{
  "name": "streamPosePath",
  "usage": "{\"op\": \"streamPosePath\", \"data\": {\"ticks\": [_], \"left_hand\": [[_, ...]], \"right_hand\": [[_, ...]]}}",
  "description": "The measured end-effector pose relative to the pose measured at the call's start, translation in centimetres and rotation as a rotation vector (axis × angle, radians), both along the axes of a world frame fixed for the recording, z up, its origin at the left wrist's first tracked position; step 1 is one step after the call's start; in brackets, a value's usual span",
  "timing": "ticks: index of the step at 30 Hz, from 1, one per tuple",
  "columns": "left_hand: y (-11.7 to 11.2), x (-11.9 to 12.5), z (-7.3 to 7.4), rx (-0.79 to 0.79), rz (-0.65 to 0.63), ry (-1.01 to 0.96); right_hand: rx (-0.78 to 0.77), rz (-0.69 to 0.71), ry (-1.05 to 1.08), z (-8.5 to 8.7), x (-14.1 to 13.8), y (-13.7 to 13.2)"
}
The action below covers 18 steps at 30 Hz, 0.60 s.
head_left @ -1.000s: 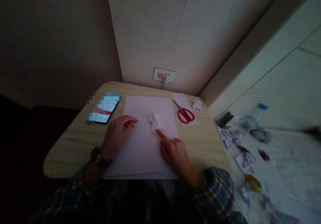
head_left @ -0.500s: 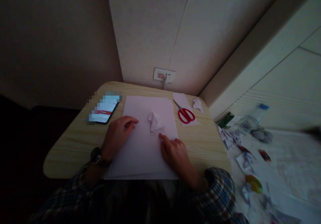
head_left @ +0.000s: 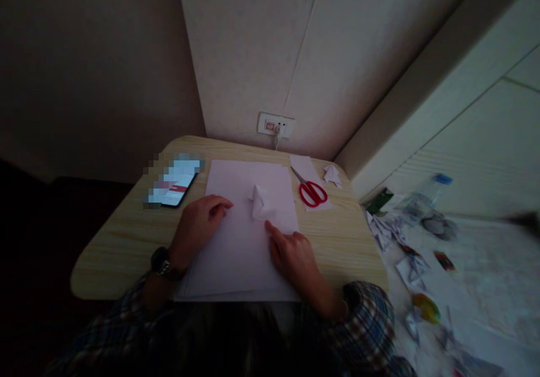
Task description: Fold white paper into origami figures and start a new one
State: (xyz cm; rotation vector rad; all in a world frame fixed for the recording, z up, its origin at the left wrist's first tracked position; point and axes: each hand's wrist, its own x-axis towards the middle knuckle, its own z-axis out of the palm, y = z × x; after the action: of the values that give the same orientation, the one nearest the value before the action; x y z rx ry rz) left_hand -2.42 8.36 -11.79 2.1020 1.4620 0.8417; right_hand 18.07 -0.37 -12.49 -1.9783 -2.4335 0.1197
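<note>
A small folded white paper frog [head_left: 260, 201], its outline blurred, is on a stack of white paper sheets [head_left: 236, 259]. Just behind its near edge is the index finger of my right hand [head_left: 293, 256], stretched out; the other fingers are curled and hold nothing. Whether the fingertip touches the frog I cannot tell. My left hand [head_left: 200, 225] rests on the left side of the sheets, fingers loosely bent, with a gap at the thumb and nothing held. A second folded paper frog [head_left: 332, 175] sits near the far right corner of the table.
Red-handled scissors [head_left: 311, 191] lie on a paper strip [head_left: 304, 166] to the right. A phone [head_left: 179, 185] with a lit screen is at the left of the wooden table [head_left: 113, 253]. A wall socket [head_left: 276, 125] is behind. Scraps and a plastic bottle [head_left: 439, 188] clutter the right.
The paper frog has shifted slightly away from me and looks more tilted and blurred. My right index fingertip has edged forward and left. My left hand stays nearly still.
</note>
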Motion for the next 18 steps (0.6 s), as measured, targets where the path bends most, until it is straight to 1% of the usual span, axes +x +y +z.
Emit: {"op": "streamPosePath", "data": {"ticks": [3,6,12,18], "left_hand": [[0.0,0.0,-0.1,0.003,0.003,-0.005],[0.0,0.0,-0.1,0.012,-0.004,-0.011],[0.1,0.0,-0.2,0.022,-0.008,0.004],[0.1,0.0,-0.1,-0.001,-0.005,0.008]], "right_hand": [[0.024,-0.018,0.030,0.0,0.0,0.0],[0.036,-0.013,0.016,0.2,-0.2,0.3],[-0.033,-0.070,-0.096,0.6,-0.9,1.2],[-0.010,-0.060,-0.071,0.7,-1.0,1.3]]}}
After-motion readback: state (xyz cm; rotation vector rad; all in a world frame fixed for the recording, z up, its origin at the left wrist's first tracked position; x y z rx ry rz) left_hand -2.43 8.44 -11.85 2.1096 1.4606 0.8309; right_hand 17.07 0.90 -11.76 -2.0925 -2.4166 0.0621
